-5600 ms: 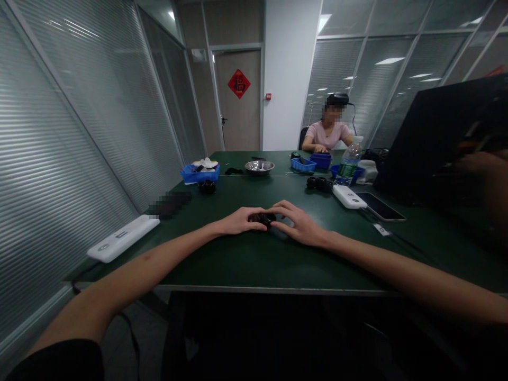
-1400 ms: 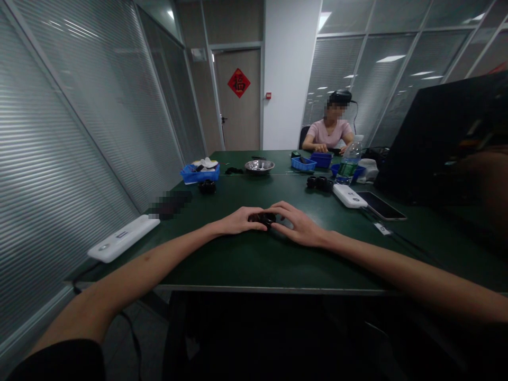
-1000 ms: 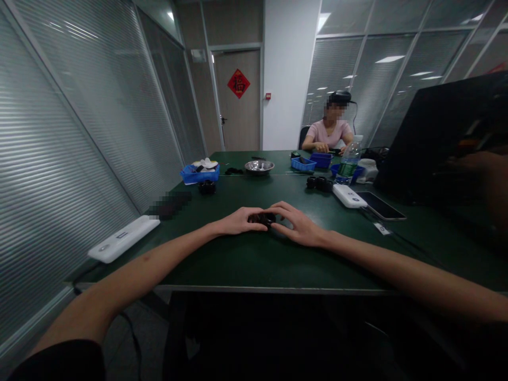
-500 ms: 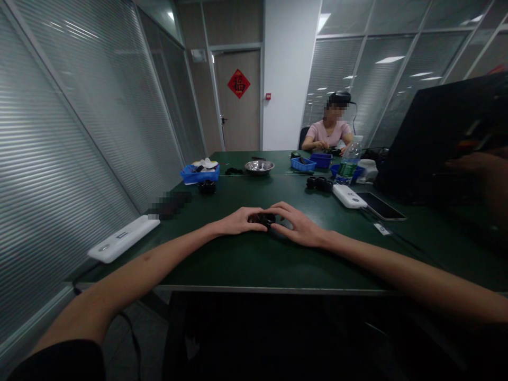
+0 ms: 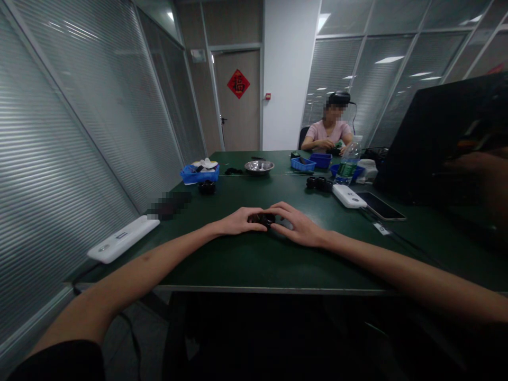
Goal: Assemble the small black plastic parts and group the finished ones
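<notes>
My left hand (image 5: pixel 240 221) rests on the table with its fingers and thumb curved round the left side of a small glossy black object (image 5: pixel 269 219). From the other side, my right hand (image 5: pixel 297 226) holds the same object, its fingertips and thumb closing on the right end. The two hands nearly meet at the fingertips. Much of the object is covered by fingers, and its exact kind does not show. Both wrists lie low over the green tabletop (image 5: pixel 246 264).
A white power bank (image 5: pixel 124 239) lies at left, another (image 5: pixel 349 196) at right beside a phone (image 5: pixel 381 206). Farther back are black parts (image 5: pixel 319 183), a steel bowl (image 5: pixel 259 168), a blue basket (image 5: pixel 200 173) and a bottle (image 5: pixel 349 161). A person (image 5: pixel 329 132) sits opposite; a dark screen (image 5: pixel 440 137) stands right.
My hands stay in nearly the same place round the black object. Across the table, the other person's hands have shifted, and something green now shows at them.
</notes>
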`<move>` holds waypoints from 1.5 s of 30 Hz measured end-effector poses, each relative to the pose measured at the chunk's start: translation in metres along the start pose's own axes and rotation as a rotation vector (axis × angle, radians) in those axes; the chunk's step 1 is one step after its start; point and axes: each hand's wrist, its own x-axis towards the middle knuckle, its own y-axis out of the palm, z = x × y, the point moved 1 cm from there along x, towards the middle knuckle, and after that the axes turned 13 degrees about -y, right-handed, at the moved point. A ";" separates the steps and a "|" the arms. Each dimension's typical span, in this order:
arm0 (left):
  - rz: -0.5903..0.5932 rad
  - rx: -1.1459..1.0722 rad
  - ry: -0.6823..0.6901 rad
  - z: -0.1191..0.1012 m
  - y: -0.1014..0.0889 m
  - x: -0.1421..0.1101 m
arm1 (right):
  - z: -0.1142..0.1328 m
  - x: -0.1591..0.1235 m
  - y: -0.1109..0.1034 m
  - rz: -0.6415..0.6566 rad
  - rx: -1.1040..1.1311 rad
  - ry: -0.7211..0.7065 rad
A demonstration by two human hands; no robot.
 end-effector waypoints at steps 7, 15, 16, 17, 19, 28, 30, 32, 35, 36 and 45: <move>0.012 -0.018 0.002 -0.002 -0.001 -0.001 | 0.000 -0.001 0.000 0.004 0.012 0.022; 0.009 -0.018 0.028 0.001 0.000 0.000 | 0.000 -0.001 0.000 0.015 0.012 0.032; 0.009 -0.018 0.031 0.002 0.000 0.000 | 0.000 -0.001 0.000 0.014 0.012 0.032; 0.009 -0.018 0.031 0.002 0.000 0.001 | -0.001 -0.001 0.000 0.012 0.013 0.031; 0.009 -0.015 0.029 0.002 0.000 0.001 | -0.001 -0.001 0.000 0.007 0.014 0.028; -0.003 -0.011 0.017 0.000 0.001 0.001 | -0.001 -0.001 0.000 0.011 0.005 0.005; -0.002 -0.009 0.013 0.000 0.001 0.001 | -0.001 -0.001 0.000 0.015 0.007 0.004; -0.002 -0.012 0.013 0.000 0.001 0.001 | -0.001 -0.001 -0.001 0.014 0.010 0.003; 0.001 -0.018 0.018 0.000 0.000 0.000 | 0.000 -0.001 -0.001 0.016 0.008 0.007; 0.005 -0.016 0.021 0.000 0.000 0.000 | 0.000 -0.001 -0.001 0.017 0.007 0.010; 0.010 -0.004 0.035 0.002 -0.001 0.001 | -0.003 -0.002 0.000 0.015 0.005 0.009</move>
